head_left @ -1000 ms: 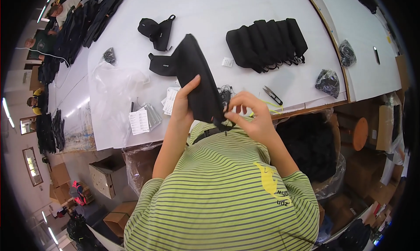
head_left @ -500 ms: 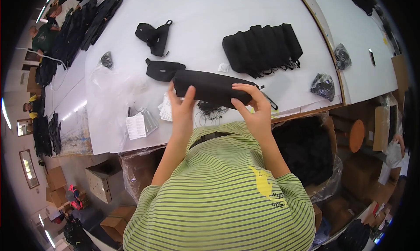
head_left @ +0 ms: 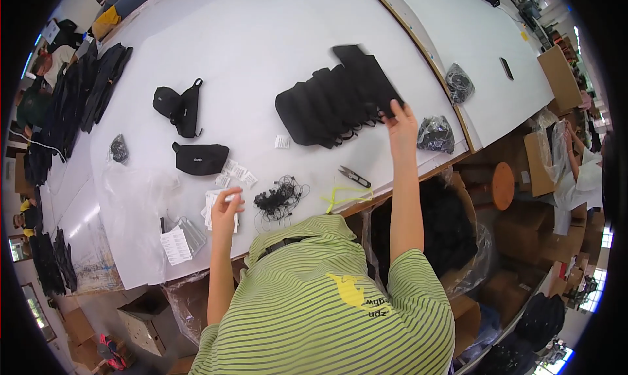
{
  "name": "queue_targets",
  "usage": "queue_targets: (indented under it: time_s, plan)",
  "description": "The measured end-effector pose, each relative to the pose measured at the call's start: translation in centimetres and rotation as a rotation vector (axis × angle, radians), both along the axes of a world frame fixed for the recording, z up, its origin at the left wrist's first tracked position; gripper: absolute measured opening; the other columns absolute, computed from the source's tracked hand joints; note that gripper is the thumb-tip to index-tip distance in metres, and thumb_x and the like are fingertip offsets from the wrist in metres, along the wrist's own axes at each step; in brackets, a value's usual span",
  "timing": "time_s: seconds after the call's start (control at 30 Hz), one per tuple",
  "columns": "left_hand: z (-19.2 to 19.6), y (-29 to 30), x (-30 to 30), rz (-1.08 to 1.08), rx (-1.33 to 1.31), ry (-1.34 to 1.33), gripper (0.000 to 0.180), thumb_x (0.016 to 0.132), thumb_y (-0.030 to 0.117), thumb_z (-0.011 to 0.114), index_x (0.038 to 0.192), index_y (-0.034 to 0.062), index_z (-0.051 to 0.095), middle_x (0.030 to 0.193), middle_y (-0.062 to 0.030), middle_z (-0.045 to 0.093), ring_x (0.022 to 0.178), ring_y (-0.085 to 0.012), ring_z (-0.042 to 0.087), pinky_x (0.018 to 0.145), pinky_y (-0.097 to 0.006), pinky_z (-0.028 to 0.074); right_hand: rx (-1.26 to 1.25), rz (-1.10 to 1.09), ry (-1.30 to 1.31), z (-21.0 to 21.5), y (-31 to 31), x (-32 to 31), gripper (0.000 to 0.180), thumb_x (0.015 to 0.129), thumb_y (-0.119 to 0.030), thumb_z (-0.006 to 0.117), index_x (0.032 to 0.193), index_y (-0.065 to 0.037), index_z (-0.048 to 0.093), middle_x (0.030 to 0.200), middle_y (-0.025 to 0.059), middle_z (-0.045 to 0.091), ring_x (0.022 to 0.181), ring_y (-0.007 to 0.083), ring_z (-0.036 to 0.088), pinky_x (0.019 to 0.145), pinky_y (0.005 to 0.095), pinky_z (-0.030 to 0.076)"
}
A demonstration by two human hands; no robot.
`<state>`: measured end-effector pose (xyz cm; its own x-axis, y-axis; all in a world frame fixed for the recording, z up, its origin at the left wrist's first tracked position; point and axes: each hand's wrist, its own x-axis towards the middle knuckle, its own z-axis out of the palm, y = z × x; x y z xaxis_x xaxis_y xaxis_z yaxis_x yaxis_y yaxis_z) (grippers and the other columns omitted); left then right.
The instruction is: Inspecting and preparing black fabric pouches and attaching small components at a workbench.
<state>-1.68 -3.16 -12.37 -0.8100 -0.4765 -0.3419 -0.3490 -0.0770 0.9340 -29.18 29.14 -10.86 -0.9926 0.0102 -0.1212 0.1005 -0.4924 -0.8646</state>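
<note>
Right hand placing a pouch on the row, left hand picking at paper tags.

Right hand is reaching out over the white table, fingers closing on the near corner of a flat black pouch, which is lying on the right end of the row of black pouches. Left hand is pinching a white paper tag from the small stack under it. Just right of that hand is sitting a tangle of black cords; further right, black snips and a yellow-green loop. Beyond the left hand a black waist bag is lying flat.
</note>
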Motion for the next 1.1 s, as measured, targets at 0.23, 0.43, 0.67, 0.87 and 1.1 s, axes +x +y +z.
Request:
queue_targets:
  time_s: [0.23,0.43,0.67,0.87,1.1]
  plan:
    - [-5.2,0.6,3.8,-0.037,-0.402,-0.09,0.017,0.084,0.014,0.065,0.1,0.0083,0.063,0.108,-0.0027,0.058,0.087,-0.0142,0.057,0.074,-0.027,0.047,-0.066,-0.233,-0.081,-7.1,5.5,-13.0,0.025,0.087,-0.017,0.066,0.102,-0.002,0.054,0.098,0.0102,0.06,0.08,0.0204,0.06,0.071,0.0267,0.049]
    - [-6.8,1.1,2.8,-0.137,-0.561,-0.194,0.04,0.076,0.014,0.071,0.112,0.0054,0.055,0.107,-0.0116,0.052,0.091,-0.0264,0.052,0.08,-0.037,0.045,0.498,-0.151,-0.51,-13.6,4.3,-15.2,0.035,0.08,-0.032,0.073,0.09,-0.002,0.056,0.058,0.0029,0.047,0.042,0.0162,0.045,0.037,0.0303,0.036]
    - [-8.2,2.3,1.4,-0.281,-0.86,-0.168,0.037,0.069,0.013,0.076,0.101,0.006,0.058,0.11,-0.0142,0.049,0.1,-0.0331,0.048,0.083,-0.04,0.042,1.101,-0.479,-0.081,-12.3,4.2,-10.6,0.06,0.077,-0.041,0.071,0.121,-0.005,0.051,0.102,0.0135,0.064,0.093,0.0289,0.061,0.083,0.0395,0.046]
    - [-7.1,1.5,1.4,-0.144,-0.74,-0.107,0.015,0.078,0.012,0.069,0.091,0.0064,0.067,0.081,-0.0062,0.061,0.074,-0.0242,0.056,0.068,-0.034,0.045,0.735,-0.323,0.094,-7.1,-2.6,2.9,0.036,0.085,-0.013,0.064,0.118,-0.007,0.053,0.093,0.0032,0.057,0.057,0.0064,0.044,0.053,0.022,0.035]
    - [-3.1,0.7,0.8,-0.071,-0.599,-0.073,0.021,0.09,0.014,0.057,0.107,0.0096,0.069,0.06,-0.0044,0.057,0.059,-0.014,0.05,0.058,-0.029,0.041,0.599,0.584,0.077,-6.0,-9.4,13.6,0.015,0.086,-0.013,0.061,0.1,-0.008,0.065,0.073,-0.003,0.059,0.048,0.0,0.033,0.045,0.0191,0.026]
